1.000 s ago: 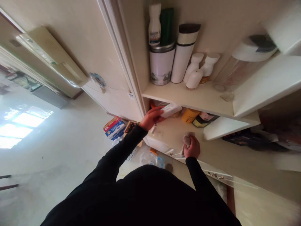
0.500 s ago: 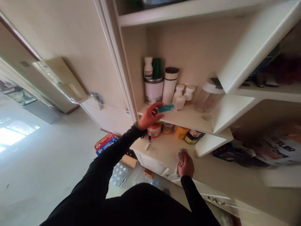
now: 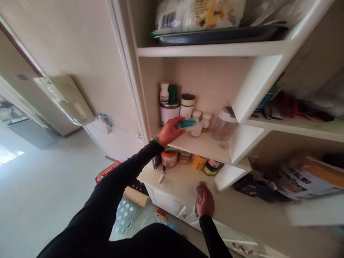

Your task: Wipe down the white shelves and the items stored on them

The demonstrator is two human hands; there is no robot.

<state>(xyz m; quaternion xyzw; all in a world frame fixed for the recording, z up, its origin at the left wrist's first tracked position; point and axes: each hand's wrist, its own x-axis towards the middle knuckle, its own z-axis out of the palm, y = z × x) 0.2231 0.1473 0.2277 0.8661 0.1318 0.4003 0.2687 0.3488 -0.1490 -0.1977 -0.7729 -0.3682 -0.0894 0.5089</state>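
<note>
My left hand (image 3: 169, 132) grips a small white box with a teal label (image 3: 187, 123) by one end. It holds the box in front of the shelf's white edge (image 3: 200, 145), close to several white bottles and jars, including a small white jar (image 3: 197, 129). Lower down, my right hand (image 3: 205, 203) is closed around a crumpled grey cloth (image 3: 199, 195) and rests on the pale cabinet top (image 3: 172, 182). The hand is some way from the orange-lidded jar (image 3: 169, 159) and yellow bottle (image 3: 199, 162) under the shelf.
A white canister (image 3: 166, 113), a thermos (image 3: 187, 105) and a transparent lidded jar (image 3: 224, 123) stand on the shelf. A black tray holding bagged goods (image 3: 217, 34) sits above. Boxes and a dotted white tray (image 3: 125, 215) lie on the floor.
The view has swung downward, showing the higher shelf. My left hand has risen from under the shelf to its front edge, carrying the box. My right hand stays on the cloth.
</note>
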